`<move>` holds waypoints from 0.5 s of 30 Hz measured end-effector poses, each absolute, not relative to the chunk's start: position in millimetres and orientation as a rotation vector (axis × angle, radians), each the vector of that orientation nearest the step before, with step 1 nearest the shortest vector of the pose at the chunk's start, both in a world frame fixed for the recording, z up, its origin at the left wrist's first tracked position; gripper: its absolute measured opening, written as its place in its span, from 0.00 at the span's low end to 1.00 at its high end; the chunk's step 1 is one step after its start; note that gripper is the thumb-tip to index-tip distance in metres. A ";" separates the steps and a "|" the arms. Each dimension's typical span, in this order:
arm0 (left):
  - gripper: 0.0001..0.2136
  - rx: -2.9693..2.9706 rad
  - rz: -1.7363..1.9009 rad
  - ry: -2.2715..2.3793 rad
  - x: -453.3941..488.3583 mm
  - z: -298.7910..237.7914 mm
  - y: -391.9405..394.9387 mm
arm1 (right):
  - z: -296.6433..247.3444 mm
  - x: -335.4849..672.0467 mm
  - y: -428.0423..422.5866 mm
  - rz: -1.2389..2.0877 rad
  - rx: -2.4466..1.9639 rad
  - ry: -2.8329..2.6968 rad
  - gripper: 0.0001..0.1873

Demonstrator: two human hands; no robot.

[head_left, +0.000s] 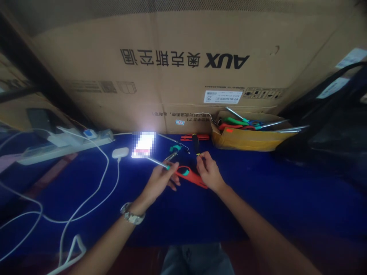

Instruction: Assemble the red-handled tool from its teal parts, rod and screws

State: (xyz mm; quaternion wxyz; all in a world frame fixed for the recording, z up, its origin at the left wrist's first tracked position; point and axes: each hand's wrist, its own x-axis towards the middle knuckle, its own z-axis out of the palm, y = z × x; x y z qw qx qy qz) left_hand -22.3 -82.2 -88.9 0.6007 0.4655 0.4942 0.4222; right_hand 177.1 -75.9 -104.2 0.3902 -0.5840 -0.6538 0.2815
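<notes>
My left hand [164, 176] is closed around the front of a red long-necked lighter [195, 178], whose thin metal tube points up and to the left. A teal part shows in a dark opening of its body. In my right hand [210, 172] is a screwdriver [195, 144], pinched just below its black and yellow handle, which points away from me. The right hand also lies against the lighter's rear end; the screwdriver's tip is hidden. Just beyond my hands lie a teal plastic piece [175, 148], a small metal part [171, 156] and red shell pieces [195, 137].
An open cardboard box [246, 141] holds several lighters at the back right. A lit phone [143, 144], a white case [120, 152] on a cable and a power strip [69, 147] stand left. A large carton [172, 34] walls off the back; a black bag [323, 130] sits right.
</notes>
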 end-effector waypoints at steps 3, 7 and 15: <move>0.23 0.916 0.932 1.180 -29.5 -84.2 -91.4 | -98.6 176.9 -77.9 0.562 -1.568 -1.750 0.09; 0.21 0.842 0.786 1.186 -37.6 -78.7 -93.9 | -93.2 173.3 -77.3 0.377 -1.648 -1.890 0.09; 0.31 1.202 0.462 1.255 -54.2 -79.2 -95.0 | -94.7 166.4 -63.8 0.139 -1.840 -2.095 0.13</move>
